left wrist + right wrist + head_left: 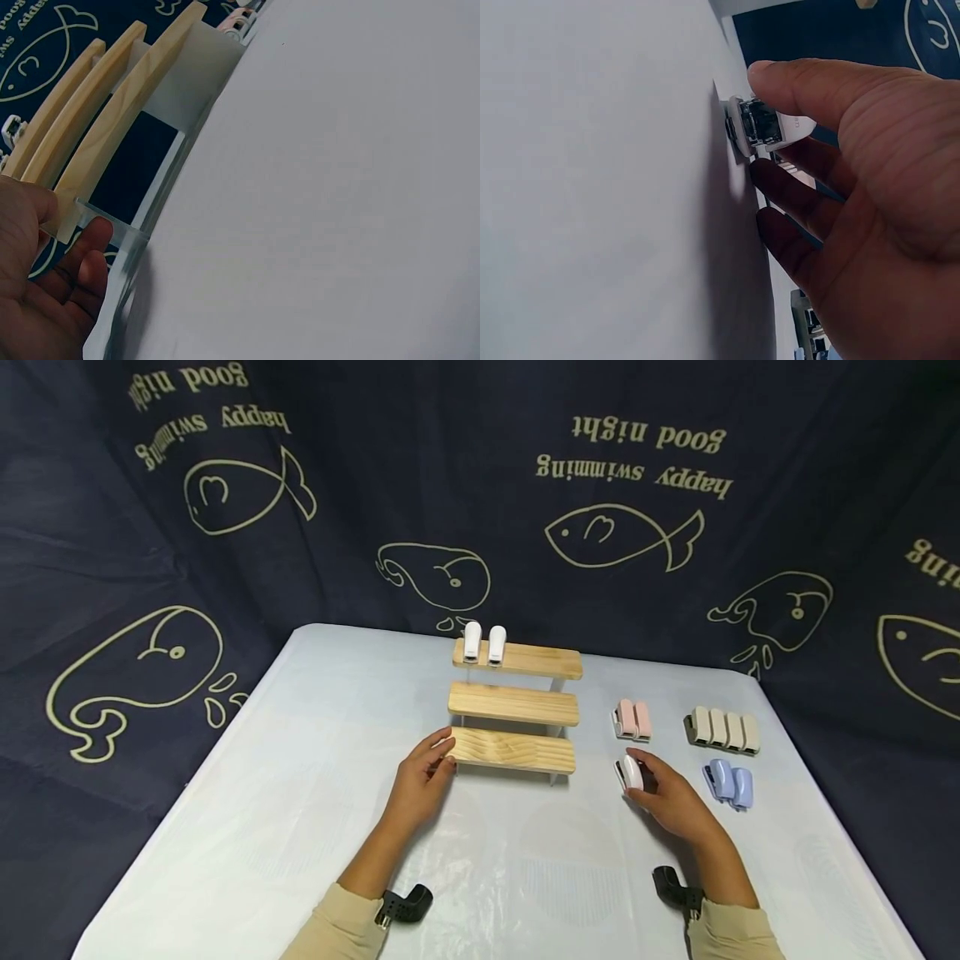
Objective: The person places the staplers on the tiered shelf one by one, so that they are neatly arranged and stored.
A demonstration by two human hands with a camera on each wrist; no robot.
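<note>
A three-step wooden display stand with clear supports stands at the table's middle. My left hand holds the left end of its lowest step, thumb and fingers at the wood's edge in the left wrist view. Two white mini staplers, one left of the other, stand on the top step's left half. On the right, my right hand pinches another white mini stapler between thumb and fingers, low over the table. In the right wrist view, that stapler's dark open end faces the camera.
Two pink staplers sit beyond the right hand. Farther right are a row of several beige staplers and two blue ones. A dark printed curtain hangs behind the white-covered table.
</note>
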